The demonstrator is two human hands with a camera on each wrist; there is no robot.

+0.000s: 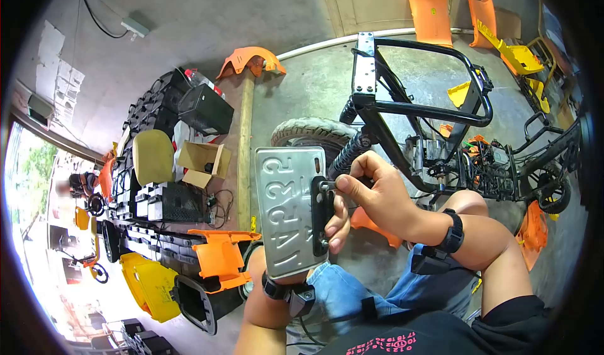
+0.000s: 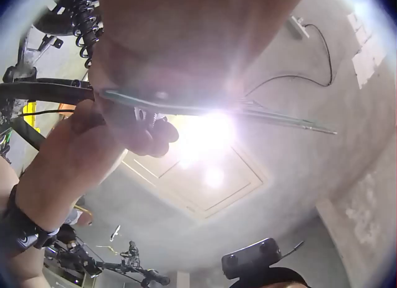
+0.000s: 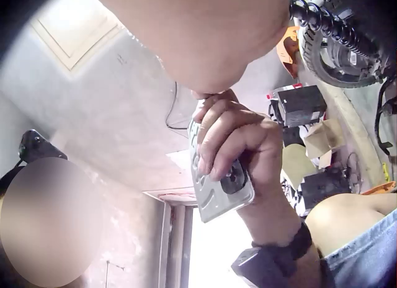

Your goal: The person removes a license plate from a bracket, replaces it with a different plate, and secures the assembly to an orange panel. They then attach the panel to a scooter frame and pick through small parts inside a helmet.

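A silver licence plate (image 1: 283, 210) with embossed characters stands tilted in front of the person. My left hand (image 3: 239, 136) grips it from behind, with fingertips (image 1: 338, 232) curling round its right edge in the head view. A black bracket (image 1: 319, 216) lies against the plate along that side, with a bolt (image 1: 327, 186) near its top and another fastener (image 1: 324, 244) near its bottom. Thumb and fingers of my right hand (image 1: 387, 194) pinch the upper bolt. In the left wrist view the plate (image 2: 273, 119) shows edge-on against glare.
Beyond the hands stands a black motorcycle frame (image 1: 434, 110) with a tyre (image 1: 308, 128) and a coil shock absorber (image 1: 349, 154). Black boxes (image 1: 206, 108), an open carton (image 1: 217, 160) and orange (image 1: 217, 259) and yellow panels (image 1: 148, 286) lie to the left.
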